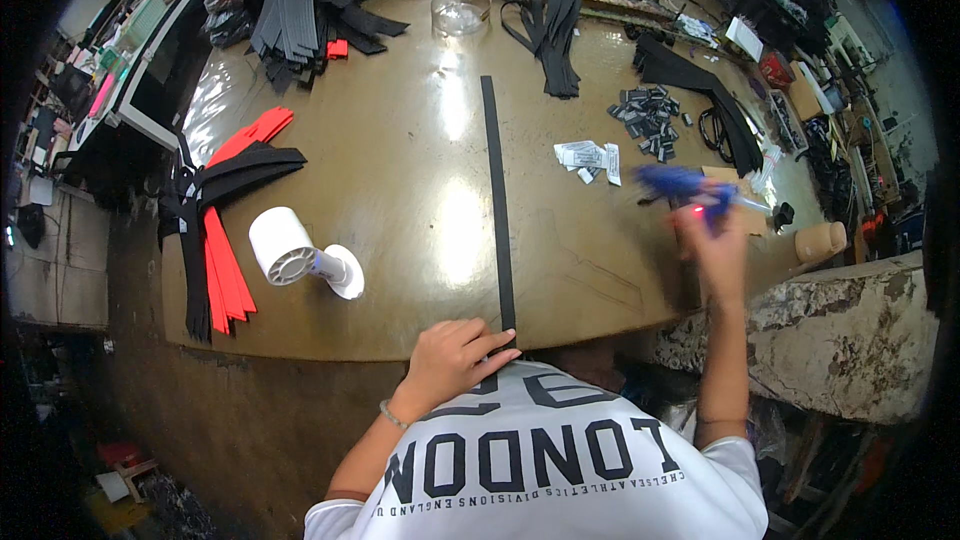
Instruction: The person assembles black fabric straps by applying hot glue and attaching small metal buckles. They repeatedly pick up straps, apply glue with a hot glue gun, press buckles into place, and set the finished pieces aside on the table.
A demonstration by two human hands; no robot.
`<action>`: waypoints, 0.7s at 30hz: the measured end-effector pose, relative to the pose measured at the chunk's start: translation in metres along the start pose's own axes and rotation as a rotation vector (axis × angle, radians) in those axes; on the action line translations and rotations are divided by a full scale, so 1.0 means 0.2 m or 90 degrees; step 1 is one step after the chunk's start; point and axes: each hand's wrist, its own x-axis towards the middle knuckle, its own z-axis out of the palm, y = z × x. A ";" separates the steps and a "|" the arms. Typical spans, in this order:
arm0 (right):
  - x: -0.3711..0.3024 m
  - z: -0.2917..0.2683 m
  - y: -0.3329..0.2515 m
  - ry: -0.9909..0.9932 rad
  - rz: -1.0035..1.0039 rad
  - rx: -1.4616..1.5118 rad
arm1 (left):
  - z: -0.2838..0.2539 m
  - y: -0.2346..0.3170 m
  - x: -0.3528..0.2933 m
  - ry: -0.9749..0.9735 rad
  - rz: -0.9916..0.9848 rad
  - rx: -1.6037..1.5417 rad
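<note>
Black webbing strap runs near to far across the brown tabletop, its near end under my left hand at the edge. That hand, the nearer one, rests with fingers partly curled; whether it pinches the strap I cannot tell. My right hand, well to the right, is closed around a blurred blue glue gun. White printed labels lie right of the strap; black lettering crosses my white T-shirt.
</note>
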 end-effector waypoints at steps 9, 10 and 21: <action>0.05 0.46 -0.07 -0.339 -0.193 -0.255 | 0.02 -0.03 0.00 0.021 0.021 -0.008; 0.05 0.46 -0.07 -0.348 -0.190 -0.254 | 0.02 -0.03 0.00 0.020 0.021 -0.010; 0.17 0.50 -0.04 -0.359 -0.204 -0.288 | 0.02 -0.03 0.00 -0.002 0.019 -0.005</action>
